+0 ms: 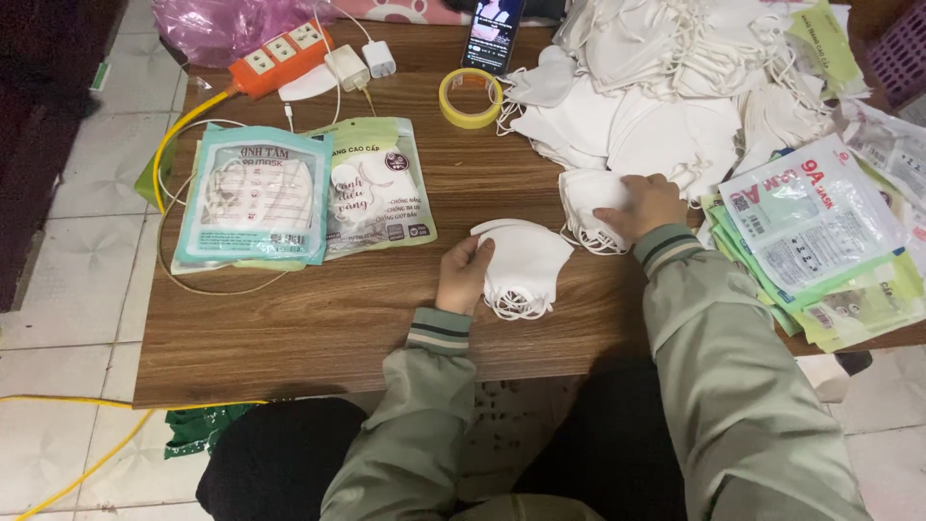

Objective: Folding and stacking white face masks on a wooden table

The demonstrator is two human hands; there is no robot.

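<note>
Far left on the wooden table [318,328] there's an orange power strip [280,58] with a yellow cable [178,135], and below it two packed mask bags [309,193] lying flat. A roll of yellow tape [471,97] sits a bit further right, just in front of a phone [494,34].

The left hand [465,273] has its fingers curled round the left edge of a small stack of white masks [524,268] (ear loops hanging toward the table's front edge). The right hand [644,205] is just past that, palm down and fingers half closed on another white mask [590,207] at the foot of the big mask pile [666,87].

Far right is a heap of empty bags [820,232], green and white.
</note>
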